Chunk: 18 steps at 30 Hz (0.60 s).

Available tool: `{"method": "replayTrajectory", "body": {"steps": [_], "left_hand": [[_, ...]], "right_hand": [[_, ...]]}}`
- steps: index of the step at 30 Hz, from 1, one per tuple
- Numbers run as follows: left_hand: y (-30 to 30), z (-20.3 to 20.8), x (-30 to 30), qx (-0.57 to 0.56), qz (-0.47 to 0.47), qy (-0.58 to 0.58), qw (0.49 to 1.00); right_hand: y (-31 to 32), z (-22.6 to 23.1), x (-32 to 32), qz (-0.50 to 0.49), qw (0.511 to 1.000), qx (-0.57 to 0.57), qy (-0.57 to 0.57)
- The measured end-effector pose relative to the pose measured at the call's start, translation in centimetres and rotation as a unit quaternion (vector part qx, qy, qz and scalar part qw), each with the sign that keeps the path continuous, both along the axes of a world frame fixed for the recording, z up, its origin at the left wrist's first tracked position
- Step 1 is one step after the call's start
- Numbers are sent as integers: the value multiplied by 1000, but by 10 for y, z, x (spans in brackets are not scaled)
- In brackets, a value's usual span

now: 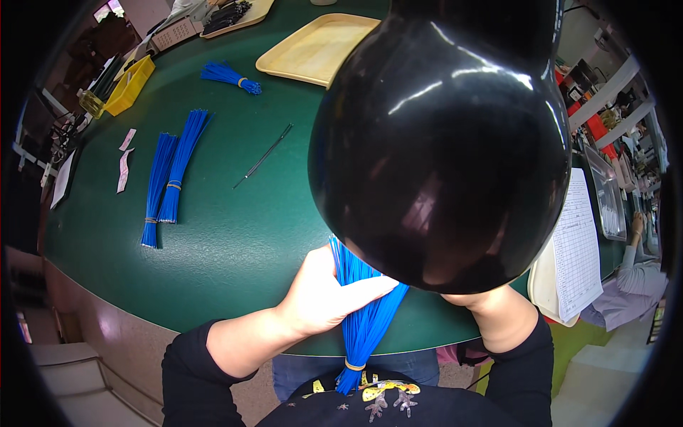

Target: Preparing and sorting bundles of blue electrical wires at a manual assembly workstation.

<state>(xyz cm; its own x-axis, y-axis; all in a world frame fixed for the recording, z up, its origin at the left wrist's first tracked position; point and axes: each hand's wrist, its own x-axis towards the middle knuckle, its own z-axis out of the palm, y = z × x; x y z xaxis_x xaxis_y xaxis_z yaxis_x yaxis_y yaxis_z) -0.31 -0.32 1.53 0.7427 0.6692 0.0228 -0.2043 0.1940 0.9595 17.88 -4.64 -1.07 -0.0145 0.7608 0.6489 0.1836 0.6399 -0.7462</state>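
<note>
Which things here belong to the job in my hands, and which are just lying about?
Probably the job:
long blue wire bundle in the left hand
three other banded blue wire bundles

Probably just lying about:
thin dark rod
two pinkish paper strips
yellow plastic bin
cream rectangular tray

The blue wires point(366, 320) look plastic, the black dome point(441, 178) smooth and glossy.

No writing can be read. The sheet point(578, 249) at the right, lying partly over a pale tray point(543, 285), bears a printed grid of rows and columns, its entries too small to make out. Two pinkish slips point(124, 171) on the table's point(235, 245) left carry faint marks, likewise illegible.
</note>
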Motion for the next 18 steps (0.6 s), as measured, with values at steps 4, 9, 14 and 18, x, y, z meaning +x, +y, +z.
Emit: {"method": "replayTrajectory", "body": {"steps": [4,9,14,18], "left_hand": [[6,-1,-2,-78,-61,33,995],[3,4,0,-34,-23,52,998],[7,1,-2,-41,-55,90,994],[6,2,0,-18,-35,48,998]], "right_hand": [[5,0,5,-38,992,52,-113],[1,-3,0,-12,1000,-17,-9],[2,0,-1,-3,1000,-1,3],[4,5,-1,-34,998,31,-31]]}}
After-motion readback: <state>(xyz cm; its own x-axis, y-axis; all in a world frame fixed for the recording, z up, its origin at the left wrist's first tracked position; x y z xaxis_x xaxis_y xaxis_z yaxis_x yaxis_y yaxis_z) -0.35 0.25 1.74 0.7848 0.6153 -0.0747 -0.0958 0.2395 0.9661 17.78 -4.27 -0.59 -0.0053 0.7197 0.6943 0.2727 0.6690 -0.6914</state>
